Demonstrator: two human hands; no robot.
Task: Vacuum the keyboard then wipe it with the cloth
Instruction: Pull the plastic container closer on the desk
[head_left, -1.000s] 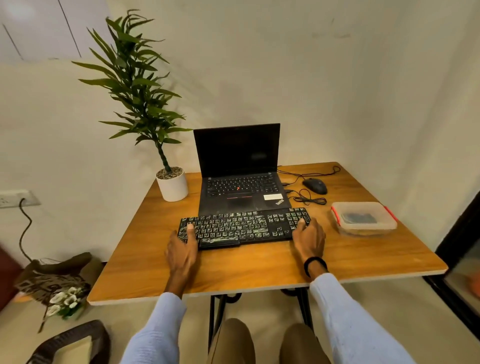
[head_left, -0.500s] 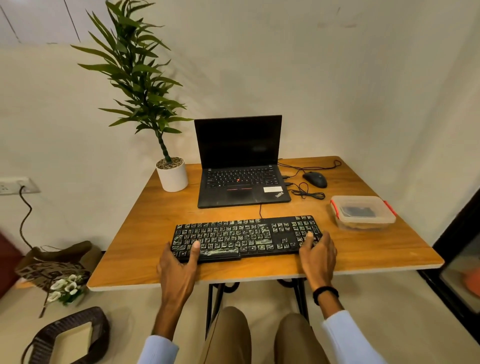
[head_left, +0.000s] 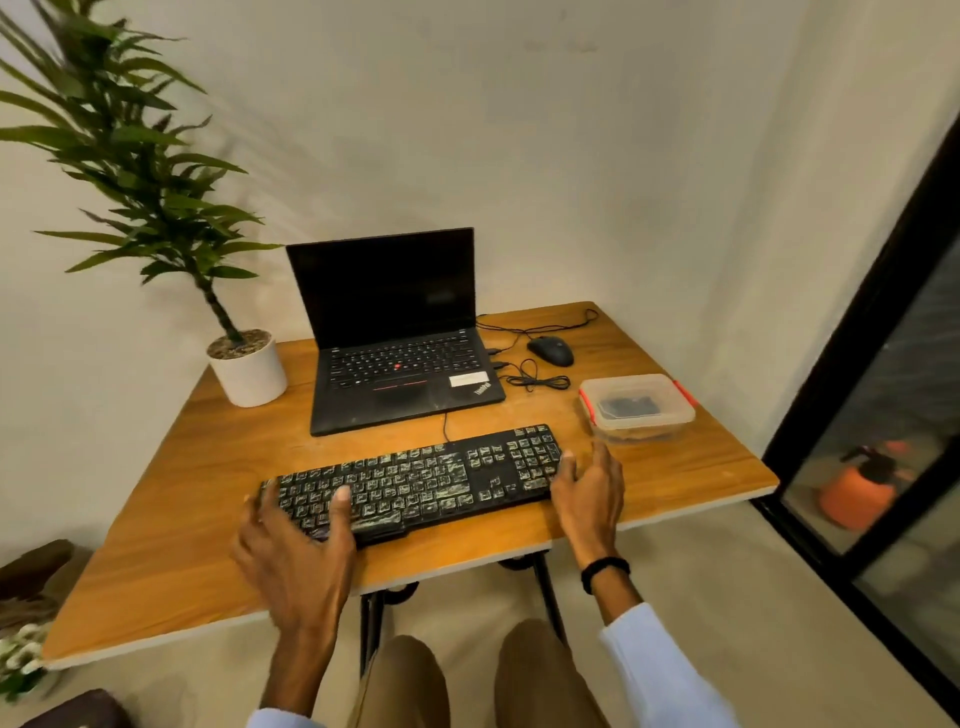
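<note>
The keyboard (head_left: 415, 480) is lying flat on the table (head_left: 208, 467), near the front edge and slightly angled, with its right end sitting farther from the person. Its keys are showing pale smears and residue. Its cable is running back toward the laptop (head_left: 400, 353), which is standing open with a dark screen just behind it.

The left hand (head_left: 296, 551) is hovering over the keyboard's left end with fingers spread and loosely bent, the thumb tip lying over the keys; it is gripping nothing. The right hand (head_left: 589, 493) is resting at the keyboard's right end with fingers relaxed and extended, the thumb lying against the number-pad edge.

A mouse (head_left: 550, 351) is sitting right of the laptop. A lidded clear container (head_left: 636, 408) is standing near the right hand, holding a dark item that cannot be identified. A potted plant (head_left: 249, 369) is standing at the table's far left corner.
</note>
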